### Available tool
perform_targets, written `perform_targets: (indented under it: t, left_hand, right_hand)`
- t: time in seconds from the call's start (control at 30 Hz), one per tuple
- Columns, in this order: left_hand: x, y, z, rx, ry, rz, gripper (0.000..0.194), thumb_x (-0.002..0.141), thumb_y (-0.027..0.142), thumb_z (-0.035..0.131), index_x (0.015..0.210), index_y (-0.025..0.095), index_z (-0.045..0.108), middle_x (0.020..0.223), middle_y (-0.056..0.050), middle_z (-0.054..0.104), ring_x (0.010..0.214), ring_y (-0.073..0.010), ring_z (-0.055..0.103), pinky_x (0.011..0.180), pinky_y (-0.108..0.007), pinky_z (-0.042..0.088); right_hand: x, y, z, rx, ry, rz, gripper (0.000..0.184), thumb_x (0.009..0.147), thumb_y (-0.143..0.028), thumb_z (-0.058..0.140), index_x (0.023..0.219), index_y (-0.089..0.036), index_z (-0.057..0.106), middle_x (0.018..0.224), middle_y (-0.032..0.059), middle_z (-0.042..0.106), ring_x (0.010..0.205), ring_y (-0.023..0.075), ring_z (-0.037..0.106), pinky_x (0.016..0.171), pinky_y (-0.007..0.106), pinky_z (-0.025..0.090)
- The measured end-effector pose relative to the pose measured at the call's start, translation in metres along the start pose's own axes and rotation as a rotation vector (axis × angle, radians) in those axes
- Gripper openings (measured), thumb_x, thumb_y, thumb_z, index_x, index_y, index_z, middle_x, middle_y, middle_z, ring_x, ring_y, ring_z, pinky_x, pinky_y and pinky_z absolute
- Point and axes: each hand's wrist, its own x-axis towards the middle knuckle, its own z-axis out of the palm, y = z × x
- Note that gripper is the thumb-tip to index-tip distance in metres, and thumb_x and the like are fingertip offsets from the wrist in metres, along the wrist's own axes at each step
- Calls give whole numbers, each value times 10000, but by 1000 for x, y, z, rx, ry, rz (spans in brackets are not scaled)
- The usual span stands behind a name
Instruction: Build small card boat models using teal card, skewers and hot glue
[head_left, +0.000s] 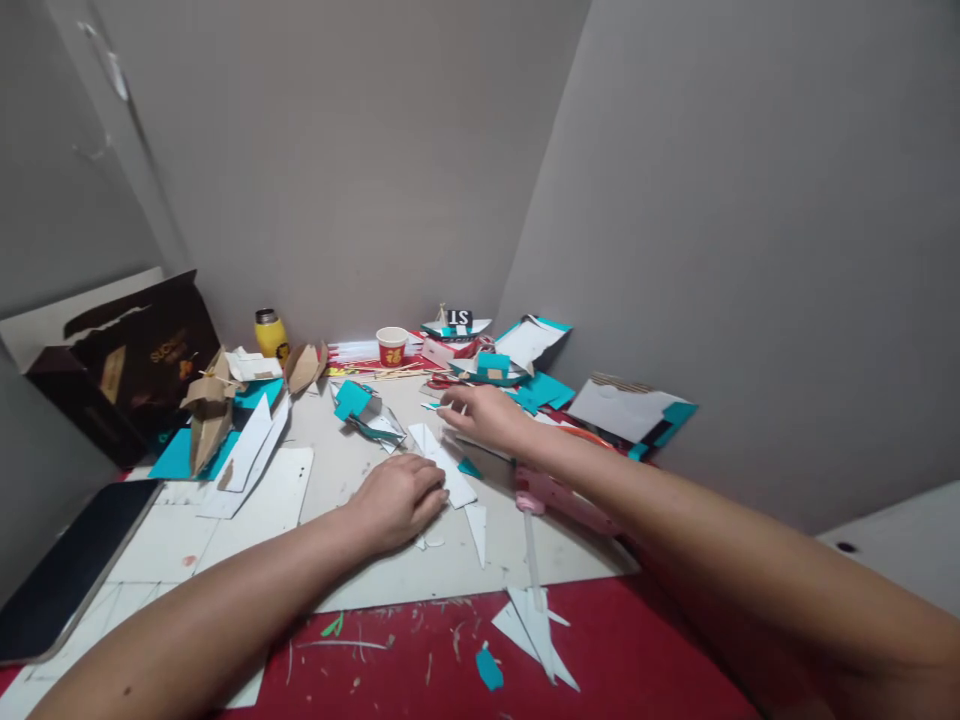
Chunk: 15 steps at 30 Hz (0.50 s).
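My left hand (399, 500) rests knuckles up on the pale board, fingers curled in, with nothing visible in them. Beside its fingertips lies a white card strip (442, 465). My right hand (486, 415) reaches across the board, its bent fingers apart. A small white and teal scrap (431, 406) lies by its fingertips; I cannot tell whether they touch. Left of it sits a small teal-topped card boat (364, 412). Under my right forearm is a pink glue gun (562, 495), partly hidden, with a glue stick (534, 560) extending toward me.
A brown box (135, 360), a yellow bottle (270, 335) and cardboard boats (306, 368) stand at the left. A paper cup (392, 346) and thin sticks are at the back. A dark tablet-like slab (71, 570) lies front left. Card scraps (529, 630) lie on the red surface.
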Motion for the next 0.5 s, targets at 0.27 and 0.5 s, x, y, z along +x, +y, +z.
perform_targets:
  t: [0.27, 0.5]
  left_hand:
    - [-1, -16, 0, -61, 172, 10, 268, 850, 63, 451, 1026, 171, 623, 907, -90, 647, 858, -220, 580, 741, -352, 475]
    - [0, -22, 1, -127, 263, -21, 338, 791, -12, 446, 1020, 166, 620, 905, -75, 603, 821, -194, 587, 717, -328, 491]
  right_hand:
    - [-13, -18, 22, -10, -195, 65, 530, 723, -447, 659, 1167, -163, 602, 1028, 143, 693, 902, 285, 632, 649, 286, 400]
    - [-8, -14, 23, 115, -222, 97, 708, 715, -298, 674, 1366, -114, 463, 1074, 126, 676, 951, 249, 620, 735, 273, 437]
